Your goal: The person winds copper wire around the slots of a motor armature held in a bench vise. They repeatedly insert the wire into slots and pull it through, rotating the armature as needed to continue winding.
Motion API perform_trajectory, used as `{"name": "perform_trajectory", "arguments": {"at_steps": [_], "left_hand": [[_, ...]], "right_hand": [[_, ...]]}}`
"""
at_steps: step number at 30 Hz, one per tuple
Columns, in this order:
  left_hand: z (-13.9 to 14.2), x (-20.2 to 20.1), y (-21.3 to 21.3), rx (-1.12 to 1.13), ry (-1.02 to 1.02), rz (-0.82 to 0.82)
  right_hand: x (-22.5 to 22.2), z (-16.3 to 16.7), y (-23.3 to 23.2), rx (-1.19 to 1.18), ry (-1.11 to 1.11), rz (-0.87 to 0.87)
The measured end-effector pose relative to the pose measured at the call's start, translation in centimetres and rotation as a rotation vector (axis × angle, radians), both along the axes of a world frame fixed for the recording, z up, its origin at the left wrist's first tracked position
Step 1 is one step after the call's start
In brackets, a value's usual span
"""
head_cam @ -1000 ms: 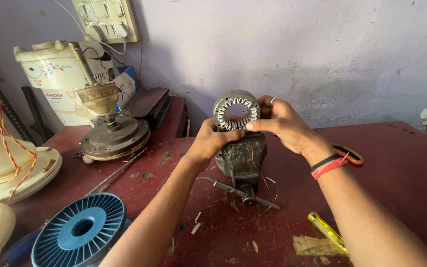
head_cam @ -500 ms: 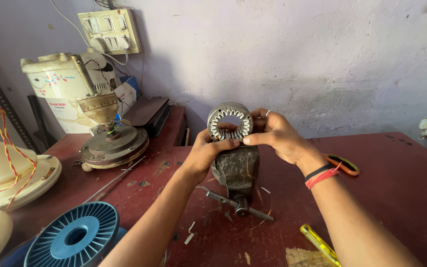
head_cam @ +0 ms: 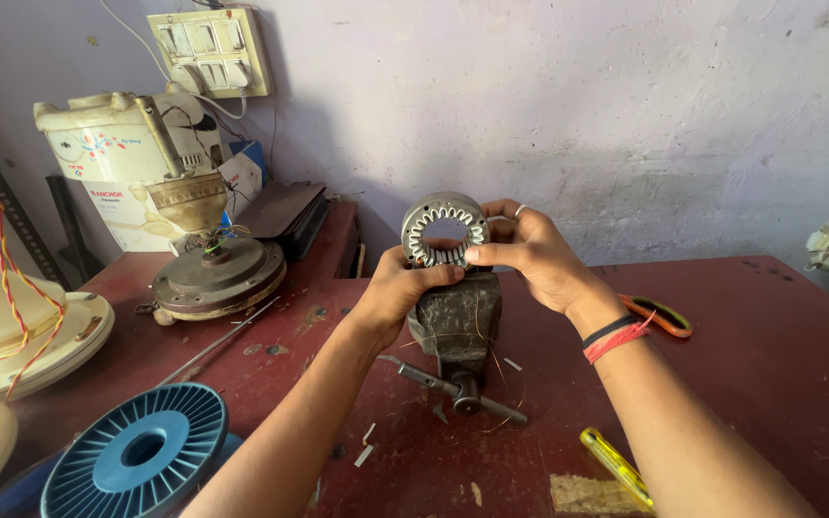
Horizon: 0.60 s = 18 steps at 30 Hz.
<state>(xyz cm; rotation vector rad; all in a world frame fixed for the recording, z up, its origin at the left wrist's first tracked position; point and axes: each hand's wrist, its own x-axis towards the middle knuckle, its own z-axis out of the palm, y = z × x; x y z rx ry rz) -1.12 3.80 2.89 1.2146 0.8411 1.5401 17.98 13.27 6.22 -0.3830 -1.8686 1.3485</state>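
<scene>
Both hands' fingers (head_cam: 485,255) around slotted stator ring (head_cam: 443,230) above vise (head_cam: 458,321)

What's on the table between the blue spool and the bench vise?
In the head view, only bare red tabletop with a few small pale scraps lies between the blue spool and the bench vise.

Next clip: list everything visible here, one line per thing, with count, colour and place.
stator ring: 1, grey metal, slotted, held over the vise
bench vise: 1, dark grey, table centre
table: 1, dark red
fan motor housing: 1, brown, left rear
wire spool: 1, blue, front left
cream fan parts: several, far left
switchboard: 1, cream, on the wall
screwdriver: 1, yellow handle, front right
orange-handled tool: 1, behind the right wrist
left hand: holds the ring from below
right hand: grips the ring's right side; wristbands
</scene>
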Motion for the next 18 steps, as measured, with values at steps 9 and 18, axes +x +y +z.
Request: {"name": "perform_trajectory", "arguments": {"at_steps": [9,18], "left_hand": [[-0.3,-0.9,0.2,0.016,-0.002,-0.053],[-0.3,-0.9,0.5,0.023,0.007,-0.057]], "right_hand": [[-0.2,0.3,-0.3,0.064,-0.067,-0.056],[0.0,0.4,-0.8,0.058,-0.068,-0.052]]}}
